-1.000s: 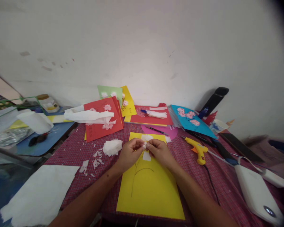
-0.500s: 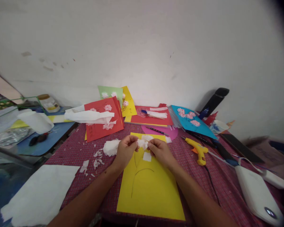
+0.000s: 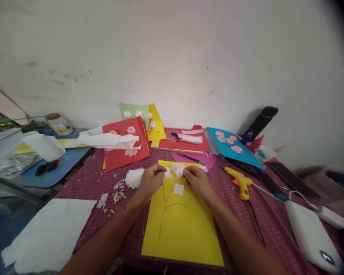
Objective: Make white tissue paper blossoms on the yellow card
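Over the top of a yellow sheet of card (image 3: 183,233), my left hand (image 3: 151,179) pinches a small piece of white tissue paper (image 3: 168,173). Across a narrow gap, my right hand (image 3: 197,179) pinches another piece of white tissue (image 3: 180,172) between thumb and finger. Below them a white tissue square (image 3: 178,189) lies on the card, which carries dark curved pencil-like lines. Left of my left hand sit a wad of tissue (image 3: 134,178) and several torn scraps (image 3: 119,196) on the checked cloth.
A yellow glue gun (image 3: 240,182) lies to the right, its cord running forward. Beyond it are a white power bank (image 3: 312,235) and a paper cup (image 3: 266,153). Red cards (image 3: 123,162) and a blue card (image 3: 235,147) with tissue flowers stand at the back. A large white sheet (image 3: 48,235) lies left.
My hands have moved slightly apart. The tissue that was bunched between them is now in two separate pieces, one in each hand.
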### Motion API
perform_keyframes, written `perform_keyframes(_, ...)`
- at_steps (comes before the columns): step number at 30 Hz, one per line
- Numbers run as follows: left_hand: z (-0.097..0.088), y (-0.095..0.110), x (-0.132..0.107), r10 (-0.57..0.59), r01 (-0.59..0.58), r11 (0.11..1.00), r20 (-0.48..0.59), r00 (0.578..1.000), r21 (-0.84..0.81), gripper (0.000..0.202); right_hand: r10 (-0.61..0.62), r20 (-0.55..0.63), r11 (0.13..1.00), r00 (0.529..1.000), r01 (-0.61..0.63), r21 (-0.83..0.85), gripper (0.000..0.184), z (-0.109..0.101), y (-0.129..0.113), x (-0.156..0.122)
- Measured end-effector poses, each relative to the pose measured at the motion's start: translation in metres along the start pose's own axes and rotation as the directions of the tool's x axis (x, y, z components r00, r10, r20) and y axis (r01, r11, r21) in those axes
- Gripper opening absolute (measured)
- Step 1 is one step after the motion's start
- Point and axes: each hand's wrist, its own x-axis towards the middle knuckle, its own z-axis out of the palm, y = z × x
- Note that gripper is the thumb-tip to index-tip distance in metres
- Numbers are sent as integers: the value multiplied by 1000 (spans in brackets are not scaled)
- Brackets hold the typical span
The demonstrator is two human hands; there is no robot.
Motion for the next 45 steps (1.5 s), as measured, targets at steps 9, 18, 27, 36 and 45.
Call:
perform_keyframes(9,-19,8,0,-23,-53,943,225,974,327,15,32,37,999,999,-34,43,22,-1,0,0)
perform_keyframes(18,-10,10,-5,242,-316,863,228,943,393,19,-13,193,988,981,-16,152,24,3,-6,-6)
perform_keyframes(27,-4,2,-7,148,-225,934,274,950,276,27,-115,265,968,957,48,246,26,1,-7,-10)
perform_keyframes(36,-3,-1,-5,96,-155,951,220,971,268,23,-57,253,994,966,32,100,22,8,-2,-10)
perform_keyframes(45,-2,-4,-5,22,-65,978,207,978,201,25,-58,272,992,960,26,121,23,7,-6,-10)
